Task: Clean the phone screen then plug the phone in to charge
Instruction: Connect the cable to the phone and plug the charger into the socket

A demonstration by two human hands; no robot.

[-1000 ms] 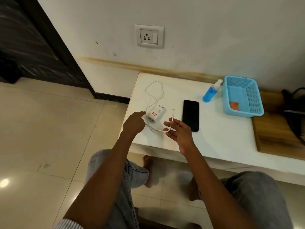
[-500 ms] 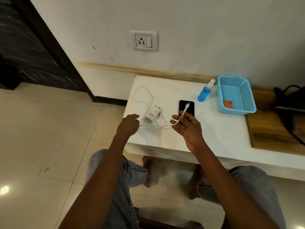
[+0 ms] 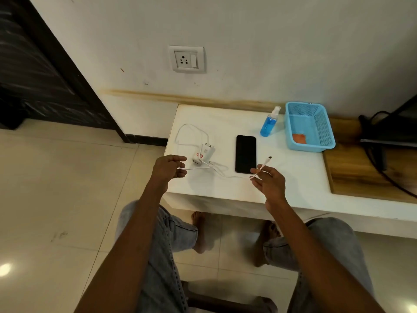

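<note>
While a white table (image 3: 225, 118) stands against a pale wall under a socket (image 3: 186, 59), a blue basket (image 3: 325, 141) at 2 o'clock holds an orange cloth (image 3: 299, 138), a spray bottle (image 3: 269, 123) beside it. The phone (image 3: 245, 154) lies flat at centre, and the white cable (image 3: 225, 175) is pinched by the left hand (image 3: 168, 167) at 9 o'clock and the right hand (image 3: 268, 184) at 5 o'clock.

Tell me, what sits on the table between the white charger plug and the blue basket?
In the head view, the black phone lies flat between the charger plug and the blue basket, with the blue spray bottle standing further back, just left of the basket.
</note>
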